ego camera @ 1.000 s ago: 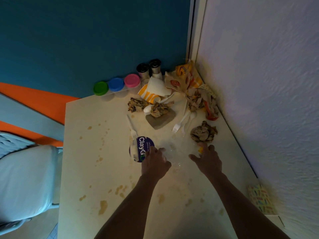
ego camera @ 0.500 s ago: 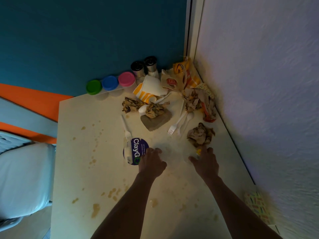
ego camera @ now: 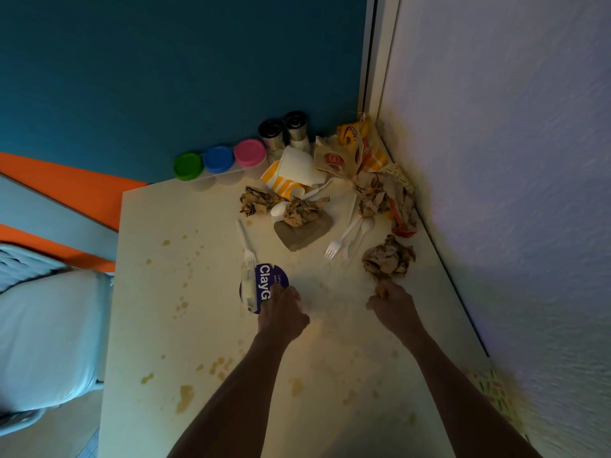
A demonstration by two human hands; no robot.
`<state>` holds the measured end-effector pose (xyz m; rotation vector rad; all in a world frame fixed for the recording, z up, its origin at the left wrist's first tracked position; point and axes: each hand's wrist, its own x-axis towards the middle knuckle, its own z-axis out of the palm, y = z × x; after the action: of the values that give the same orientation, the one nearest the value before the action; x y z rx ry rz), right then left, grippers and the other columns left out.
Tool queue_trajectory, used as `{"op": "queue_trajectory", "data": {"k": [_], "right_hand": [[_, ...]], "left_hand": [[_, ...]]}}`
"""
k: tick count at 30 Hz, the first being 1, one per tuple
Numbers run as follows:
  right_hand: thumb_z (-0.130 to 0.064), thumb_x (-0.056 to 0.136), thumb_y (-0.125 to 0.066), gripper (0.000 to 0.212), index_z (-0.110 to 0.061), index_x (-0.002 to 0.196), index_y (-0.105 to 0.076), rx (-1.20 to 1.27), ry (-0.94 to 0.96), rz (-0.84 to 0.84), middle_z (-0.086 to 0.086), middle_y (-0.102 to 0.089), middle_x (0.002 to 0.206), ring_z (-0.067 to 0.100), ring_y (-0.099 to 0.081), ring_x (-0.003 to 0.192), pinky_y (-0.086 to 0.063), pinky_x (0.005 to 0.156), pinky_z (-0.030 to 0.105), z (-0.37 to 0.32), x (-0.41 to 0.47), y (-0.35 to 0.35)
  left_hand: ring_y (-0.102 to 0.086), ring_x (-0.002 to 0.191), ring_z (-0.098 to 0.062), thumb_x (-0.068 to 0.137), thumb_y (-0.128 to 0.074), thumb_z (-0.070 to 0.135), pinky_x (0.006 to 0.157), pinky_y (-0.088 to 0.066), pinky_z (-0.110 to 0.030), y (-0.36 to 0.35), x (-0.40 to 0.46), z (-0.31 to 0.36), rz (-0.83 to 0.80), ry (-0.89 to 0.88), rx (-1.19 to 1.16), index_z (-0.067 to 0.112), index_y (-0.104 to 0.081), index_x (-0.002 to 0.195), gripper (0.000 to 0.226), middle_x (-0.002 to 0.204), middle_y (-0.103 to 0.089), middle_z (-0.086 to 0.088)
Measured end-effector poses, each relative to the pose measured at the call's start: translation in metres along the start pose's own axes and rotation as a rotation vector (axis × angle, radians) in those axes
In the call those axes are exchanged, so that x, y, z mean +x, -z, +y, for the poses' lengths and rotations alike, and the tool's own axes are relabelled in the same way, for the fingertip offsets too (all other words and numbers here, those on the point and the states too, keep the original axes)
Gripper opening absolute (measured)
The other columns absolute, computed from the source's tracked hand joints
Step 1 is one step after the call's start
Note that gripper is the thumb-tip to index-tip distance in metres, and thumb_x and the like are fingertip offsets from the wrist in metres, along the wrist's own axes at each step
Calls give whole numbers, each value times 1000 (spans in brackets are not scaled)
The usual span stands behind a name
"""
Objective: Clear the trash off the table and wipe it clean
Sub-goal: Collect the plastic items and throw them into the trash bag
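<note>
Head view: both hands [ego camera: 282, 317] [ego camera: 395, 305], grip indiscernible, fingers hidden over faint clear plastic [ego camera: 317, 292].

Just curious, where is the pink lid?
In the head view, the pink lid sits at the table's far edge, between the blue lid and two dark-topped shakers.

A table [ego camera: 172, 325] fills a corner between two walls. Trash is heaped in the far right corner: a paper cup [ego camera: 291, 175], wrappers [ego camera: 373, 196] and crumpled paper balls [ego camera: 388, 261]. Three lidded tubs [ego camera: 220, 160] and two shakers [ego camera: 284, 132] line the back edge to the left of the heap. Nearer lie two forks [ego camera: 246, 242], a spoon [ego camera: 362, 231] and a round lid [ego camera: 263, 287], just left of the left hand [ego camera: 282, 317]. The right hand [ego camera: 393, 307] touches the nearest paper ball.
</note>
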<state>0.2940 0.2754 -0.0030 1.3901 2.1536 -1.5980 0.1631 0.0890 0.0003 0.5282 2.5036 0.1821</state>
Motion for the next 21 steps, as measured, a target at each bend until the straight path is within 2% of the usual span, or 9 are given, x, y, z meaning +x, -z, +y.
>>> {"op": "queue_trajectory", "data": {"k": [2, 3, 6, 8, 10, 11, 15, 18, 21], "right_hand": [[-3, 80, -58, 12, -10, 86, -50, 62, -4, -74, 8, -56, 74, 22, -55, 65, -55, 63, 46, -4, -3, -4], [-1, 80, -53, 16, -12, 91, -52, 73, -3, -117, 11, -59, 73, 24, -59, 63, -58, 64, 48, -7, -5, -8], [-3, 81, -49, 27, -25, 97, -52, -83, 63, -172, 10, -59, 73, 27, -60, 64, -54, 61, 41, -13, -6, -23], [-12, 83, -52, 23, -29, 98, -55, -179, 94, -139, 5, -60, 77, 26, -60, 72, -52, 67, 38, -17, -6, -35], [-25, 88, -55, 10, -29, 96, -60, -236, 106, -81, 3, -67, 89, 27, -63, 86, -53, 79, 37, -19, -5, -46], [-33, 90, -55, 11, -27, 95, -62, -262, 104, -61, 2, -69, 96, 27, -63, 92, -52, 84, 39, -20, -4, -50], [-57, 89, -56, 37, -26, 105, -64, -345, 50, -22, 1, -68, 105, 26, -62, 101, -50, 88, 38, -17, 0, -54], [-60, 91, -54, 41, -26, 113, -62, -423, 66, -48, 2, -68, 112, 25, -63, 105, -50, 90, 37, -9, 2, -51], [-53, 93, -54, 40, -27, 123, -58, -499, 56, -103, 4, -65, 118, 26, -62, 107, -50, 92, 36, -5, 3, -47]], "left_hand": [[-64, 113, -30, 78, -72, 19, 98, -54, -47, 1, -4, -6, 12, -18, -45, 10, -63, 121, 45, 122, -63, -9], [-65, 111, -29, 77, -72, 17, 96, -55, -48, 2, -6, -8, 14, -22, -66, 10, -64, 119, 44, 120, -65, -8], [-64, 111, -28, 76, -76, 18, 94, -56, -44, 4, -12, -13, 14, -18, -143, 11, -65, 121, 47, 120, -67, -5], [-65, 108, -26, 74, -77, 20, 91, -57, -42, 5, -14, -15, 13, -25, -199, 14, -66, 119, 47, 118, -68, -4], [-65, 101, -23, 71, -77, 20, 86, -59, -38, 5, -15, -17, -4, -36, -269, 16, -67, 114, 45, 112, -69, -3], [-65, 97, -21, 70, -77, 21, 83, -59, -36, 6, -16, -17, -19, -44, -288, 16, -67, 112, 43, 109, -69, -2], [-67, 86, -18, 65, -70, 30, 74, -61, -36, 6, -12, -9, -115, -119, -305, 24, -65, 113, 48, 103, -69, 0], [-64, 100, -24, 68, -72, 37, 83, -59, -39, 4, -6, 0, -190, -140, -265, 35, -51, 130, 66, 114, -61, -1], [-58, 116, -33, 78, -74, 38, 94, -54, -43, 1, 0, 11, -233, -157, -153, 35, -38, 145, 76, 129, -52, -8]]}}
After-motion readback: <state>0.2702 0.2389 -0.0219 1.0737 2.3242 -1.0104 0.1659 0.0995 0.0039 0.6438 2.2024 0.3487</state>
